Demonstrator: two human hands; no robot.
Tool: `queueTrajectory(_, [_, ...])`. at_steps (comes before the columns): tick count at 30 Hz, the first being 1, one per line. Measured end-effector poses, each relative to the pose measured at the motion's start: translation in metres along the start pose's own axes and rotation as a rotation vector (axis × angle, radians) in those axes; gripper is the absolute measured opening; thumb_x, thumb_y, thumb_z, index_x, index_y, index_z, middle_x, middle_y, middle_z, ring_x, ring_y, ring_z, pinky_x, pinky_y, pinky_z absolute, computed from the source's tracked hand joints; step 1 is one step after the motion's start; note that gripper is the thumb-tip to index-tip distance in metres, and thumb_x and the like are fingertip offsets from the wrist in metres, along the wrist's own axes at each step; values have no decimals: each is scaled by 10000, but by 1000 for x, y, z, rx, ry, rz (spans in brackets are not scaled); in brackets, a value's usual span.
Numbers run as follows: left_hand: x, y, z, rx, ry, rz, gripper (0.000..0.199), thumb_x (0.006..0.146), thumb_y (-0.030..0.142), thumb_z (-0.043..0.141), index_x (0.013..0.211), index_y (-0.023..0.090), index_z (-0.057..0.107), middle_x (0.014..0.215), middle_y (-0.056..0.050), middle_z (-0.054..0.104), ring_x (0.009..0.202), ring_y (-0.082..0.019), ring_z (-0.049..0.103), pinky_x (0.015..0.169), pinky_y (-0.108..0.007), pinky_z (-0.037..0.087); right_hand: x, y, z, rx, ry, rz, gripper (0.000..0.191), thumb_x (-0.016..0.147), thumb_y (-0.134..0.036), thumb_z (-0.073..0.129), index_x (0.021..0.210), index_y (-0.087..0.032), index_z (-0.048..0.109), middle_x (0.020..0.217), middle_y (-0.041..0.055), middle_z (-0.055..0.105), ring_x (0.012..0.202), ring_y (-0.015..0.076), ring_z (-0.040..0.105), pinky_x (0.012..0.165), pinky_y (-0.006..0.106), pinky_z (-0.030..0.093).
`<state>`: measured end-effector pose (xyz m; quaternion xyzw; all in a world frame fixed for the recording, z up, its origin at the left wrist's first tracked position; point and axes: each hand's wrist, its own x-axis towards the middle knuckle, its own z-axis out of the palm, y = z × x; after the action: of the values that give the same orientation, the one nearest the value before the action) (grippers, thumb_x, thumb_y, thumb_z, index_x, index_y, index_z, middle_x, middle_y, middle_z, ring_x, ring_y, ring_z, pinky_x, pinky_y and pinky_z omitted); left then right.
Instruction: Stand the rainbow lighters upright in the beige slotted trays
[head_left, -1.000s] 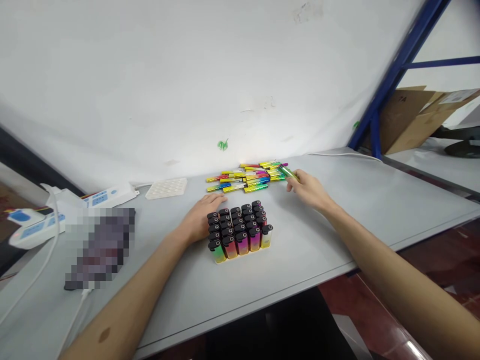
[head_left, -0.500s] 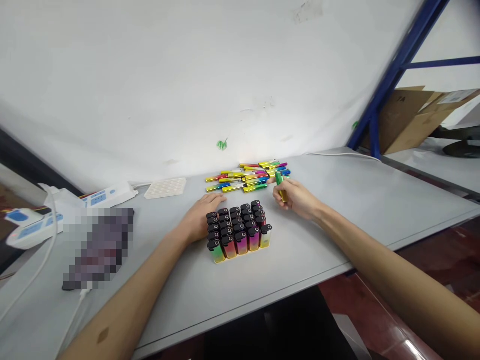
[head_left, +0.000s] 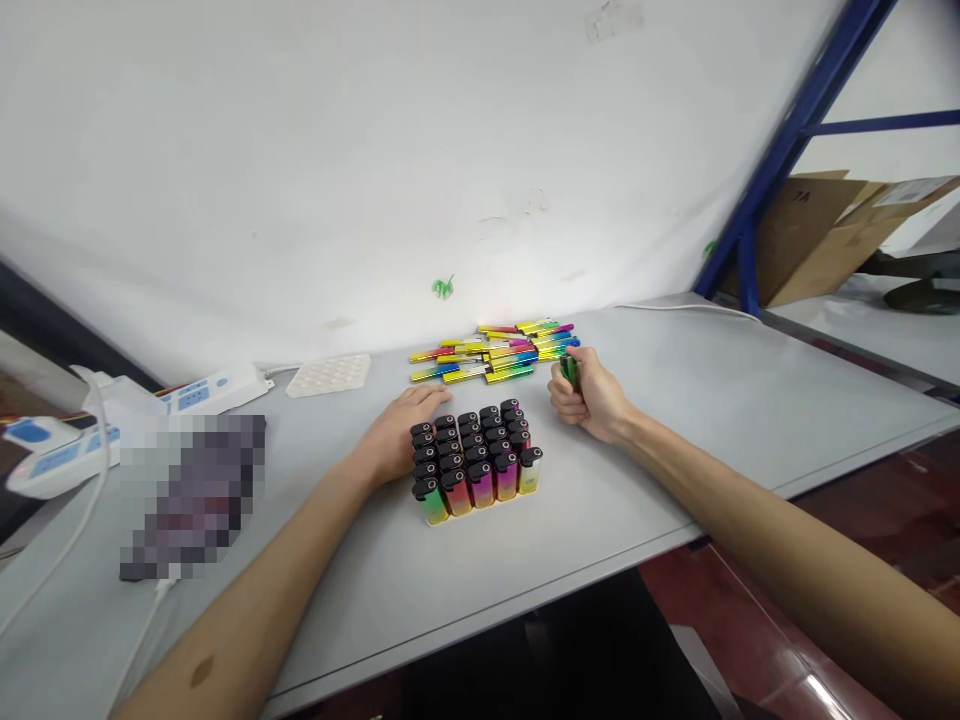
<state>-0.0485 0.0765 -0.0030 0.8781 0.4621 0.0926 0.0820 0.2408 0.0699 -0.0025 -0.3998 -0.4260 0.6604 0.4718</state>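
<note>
Upright lighters [head_left: 480, 480] with black tops and shiny two-tone bodies stand in close rows on a thin pale base. Just behind their left side, my left hand [head_left: 405, 425] lies on the table with its fingers stretched out; part of it is hidden by the rows. To the right and farther back, my right hand [head_left: 589, 400] is closed around a shiny green lighter [head_left: 570, 372], held upright with the thumb at its top. The fingers cover most of it. Near that hand lies a loose pile of shiny, many-coloured lighters [head_left: 499, 352] on their sides.
A white dimpled tray [head_left: 328, 375] lies left of the pile. White power strips [head_left: 199, 393], cables and a blurred-out dark device [head_left: 202, 495] take up the left side. The wall [head_left: 450, 180] closes off the back. A blue frame [head_left: 750, 240] and cardboard boxes [head_left: 817, 225] stand at right.
My right hand has turned the green lighter so that its gold lower end is now covered by the fingers, and the thumb has risen to the top. My left hand stays put.
</note>
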Motion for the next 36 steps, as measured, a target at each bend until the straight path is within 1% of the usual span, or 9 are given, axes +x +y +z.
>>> queueTrajectory(6, [-1, 1, -1, 20, -7, -9, 543, 878, 287, 483, 1388, 103, 511, 1509, -168, 473, 1419, -304, 401, 1179, -463, 343, -2, -1, 2, -29, 21, -32, 461, 939, -469, 319, 553, -216, 331, 482, -69, 188, 436, 84, 83, 392, 220, 84])
queueTrajectory(13, [0, -3, 2, -25, 17, 1, 549, 840, 277, 522, 1368, 127, 536, 1505, -159, 487, 1421, -312, 406, 1177, -481, 346, -3, -2, 5, -26, 10, -29, 534, 940, -609, 371, 582, -214, 342, 503, -78, 179, 452, 79, 83, 398, 215, 83])
queueTrajectory(18, [0, -2, 1, -48, 22, -7, 553, 837, 303, 527, 1365, 137, 541, 1504, -153, 490, 1421, -313, 404, 1175, -485, 349, -3, 0, 6, -37, 20, 6, 478, 965, -468, 291, 566, -210, 345, 493, -71, 182, 443, 84, 77, 402, 223, 71])
queueTrajectory(20, [0, -1, 0, -35, 12, -9, 552, 847, 310, 515, 1366, 123, 538, 1497, -160, 494, 1419, -312, 405, 1177, -480, 347, -3, 1, 6, -42, 28, 7, 469, 964, -455, 283, 569, -212, 348, 489, -72, 183, 442, 85, 75, 402, 222, 70])
queueTrajectory(25, [0, 1, -1, 5, -9, -10, 569, 864, 303, 486, 1393, 94, 511, 1516, -172, 465, 1428, -304, 392, 1185, -462, 336, -1, 2, 6, -41, 49, 13, 509, 955, -558, 336, 587, -209, 379, 502, -76, 194, 447, 81, 84, 413, 224, 76])
queueTrajectory(27, [0, 0, 0, 9, -10, -19, 565, 860, 312, 498, 1388, 111, 516, 1518, -161, 466, 1426, -301, 395, 1180, -454, 344, -1, 2, 6, -38, 44, -7, 534, 951, -604, 336, 612, -203, 433, 514, -72, 220, 447, 79, 115, 420, 224, 96])
queueTrajectory(29, [0, -1, 1, 13, -8, -17, 566, 861, 326, 506, 1388, 119, 515, 1516, -157, 469, 1419, -303, 402, 1174, -458, 353, 0, 3, 6, -37, 51, -51, 526, 966, -587, 321, 684, -192, 524, 539, -57, 279, 447, 84, 189, 427, 227, 144])
queueTrajectory(33, [1, -3, 2, 22, -3, 1, 567, 863, 322, 506, 1388, 105, 512, 1511, -169, 472, 1413, -312, 405, 1170, -478, 353, 2, 5, 4, -92, 74, -131, 403, 948, -536, 455, 886, -181, 637, 694, -12, 467, 542, 104, 410, 513, 254, 320])
queueTrajectory(36, [1, -3, 2, 11, 1, 1, 564, 861, 324, 518, 1383, 110, 519, 1506, -166, 482, 1411, -312, 410, 1168, -480, 357, 3, 6, 2, -231, 55, -191, 371, 896, -552, 574, 852, -188, 629, 764, 6, 535, 644, 127, 477, 611, 279, 373])
